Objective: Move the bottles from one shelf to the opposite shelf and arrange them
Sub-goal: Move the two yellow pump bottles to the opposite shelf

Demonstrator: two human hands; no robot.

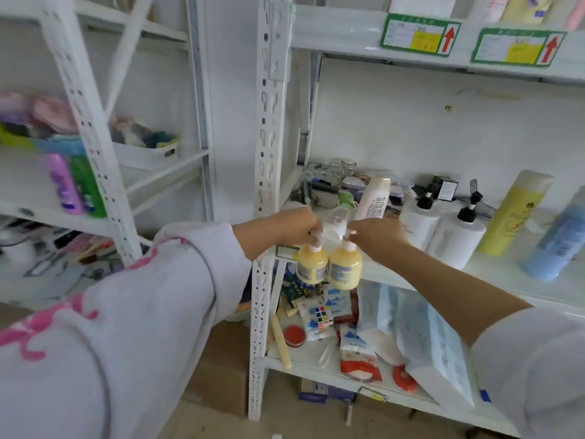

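Observation:
My left hand [294,229] grips the neck of a small yellow pump bottle [311,264], which hangs below it. My right hand [376,236] holds a second yellow pump bottle [345,269] the same way, and a white tube [375,198] rises above that hand. Both bottles hang side by side, touching, in front of the right shelf's edge [493,289]. On that shelf stand two white pump bottles [452,239], a tall yellow bottle [512,213] and a blue bottle [557,242]. The left shelf [31,213] carries a purple bottle [63,185] and a green bottle [87,185].
A white slotted upright [269,122] stands just left of my hands. Small clutter and glass jars [335,172] fill the right shelf's back left corner. The lower shelf holds packets, a puzzle cube [321,318] and a blue plastic bag [421,337]. Cardboard boxes [221,369] sit on the floor.

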